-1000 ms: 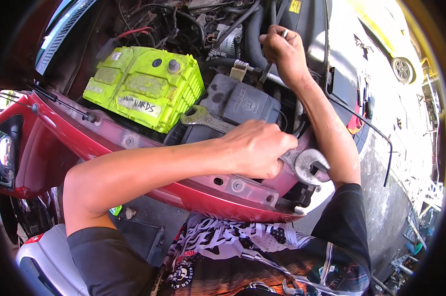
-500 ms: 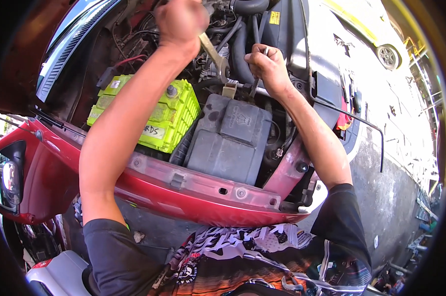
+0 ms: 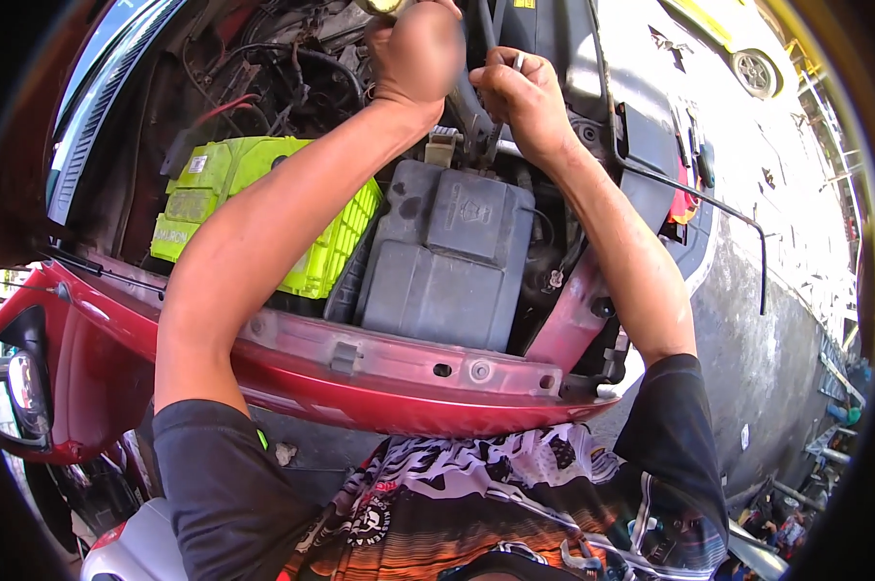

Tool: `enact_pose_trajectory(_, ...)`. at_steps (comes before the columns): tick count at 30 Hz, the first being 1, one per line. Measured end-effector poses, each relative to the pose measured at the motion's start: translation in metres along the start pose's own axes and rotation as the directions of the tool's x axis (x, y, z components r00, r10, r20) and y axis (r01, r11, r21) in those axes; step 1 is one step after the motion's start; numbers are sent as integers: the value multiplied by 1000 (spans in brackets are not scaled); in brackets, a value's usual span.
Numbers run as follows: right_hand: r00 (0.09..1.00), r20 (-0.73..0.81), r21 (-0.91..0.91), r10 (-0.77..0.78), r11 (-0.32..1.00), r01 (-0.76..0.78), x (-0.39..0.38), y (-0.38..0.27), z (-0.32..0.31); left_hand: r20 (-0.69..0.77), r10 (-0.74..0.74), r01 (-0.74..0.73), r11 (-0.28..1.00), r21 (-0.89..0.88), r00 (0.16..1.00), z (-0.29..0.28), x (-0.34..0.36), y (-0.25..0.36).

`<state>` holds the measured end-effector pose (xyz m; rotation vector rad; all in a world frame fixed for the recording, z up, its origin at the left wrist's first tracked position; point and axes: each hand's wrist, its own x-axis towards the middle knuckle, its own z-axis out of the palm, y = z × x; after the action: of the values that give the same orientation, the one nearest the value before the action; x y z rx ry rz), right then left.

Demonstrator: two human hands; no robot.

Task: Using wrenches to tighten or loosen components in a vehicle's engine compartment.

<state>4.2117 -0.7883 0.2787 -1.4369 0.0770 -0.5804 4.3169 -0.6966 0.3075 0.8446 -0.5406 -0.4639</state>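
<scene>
My left hand is blurred high over the engine, closed on the wrench, of which only a bit shows past my fingers at the top edge. Close to its right, my right hand grips a thin metal tool that stands upright among the hoses. Below my hands are a grey plastic box and a lime-green battery, partly hidden by my left forearm.
The red car's front edge crosses below my arms, with a side mirror at left. A black bent rod juts out at right. Beyond are a yellow car and piled metal items.
My left hand has moved with the wrench from the front edge up over the engine, beside my right hand. My right hand sits slightly farther left in the picture.
</scene>
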Motion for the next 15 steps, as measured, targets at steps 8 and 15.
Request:
enact_pose_trajectory(8,1000,11,-27,-26,999,27,-4,-4,2,30,148,-151,971,185,988,8,0,-18)
enact_pose_trajectory(15,1000,-4,-30,-24,999,24,0,7,-7,-17,72,-68,984,164,997,7,21,-29)
